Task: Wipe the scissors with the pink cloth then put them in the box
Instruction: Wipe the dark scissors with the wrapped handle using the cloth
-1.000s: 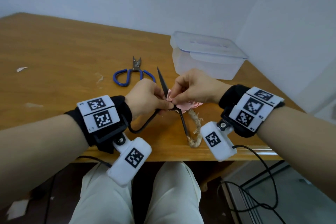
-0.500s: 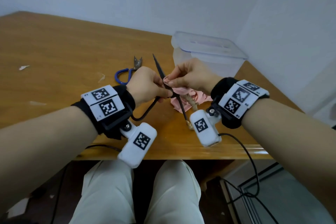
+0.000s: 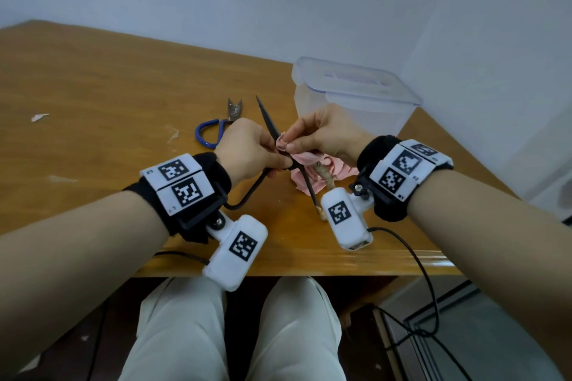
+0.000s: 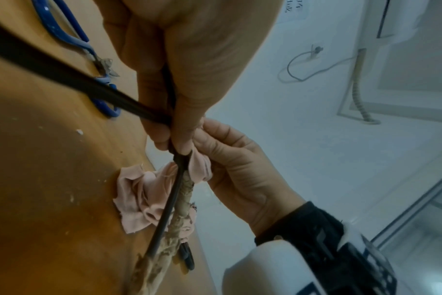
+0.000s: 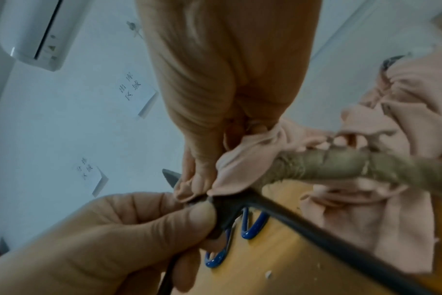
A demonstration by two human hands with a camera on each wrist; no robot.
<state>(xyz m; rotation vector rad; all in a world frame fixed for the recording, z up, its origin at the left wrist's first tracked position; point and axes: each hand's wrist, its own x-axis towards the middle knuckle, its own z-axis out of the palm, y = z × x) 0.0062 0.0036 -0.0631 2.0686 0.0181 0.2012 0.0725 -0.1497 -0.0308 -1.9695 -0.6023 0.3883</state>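
The wooden counter (image 3: 93, 96) carries everything, and the clear lidded box (image 3: 356, 93) stands at its far right corner, shut, in the same spot as in the earlier frames. Both hands are raised in front of the box, a little nearer to it than a second ago, when they worked lower over the counter's near edge.

The left hand (image 3: 247, 148) has its fingers (image 4: 182, 137) clenched on the black scissors (image 3: 268, 120) at the pivot, one black handle loop curving back under the wrist. The blade tip points up and away, toward the box's left side; it has climbed since the first frame. One handle of these scissors is wrapped in tan cord (image 4: 182, 201) and slopes down toward the near edge of the counter.

The right hand (image 3: 322, 133) pinches a fold of the pink cloth (image 3: 309, 161) against the blade just above the pivot, thumb and fingertips closed on the fabric. The pinch sits slightly higher on the blade than half a second ago. The rest of the cloth trails down onto the counter, in front of the box.

A second pair, the blue-handled scissors (image 3: 216, 130), lies flat on the counter left of the box, unmoved, partly hidden behind the left hand.
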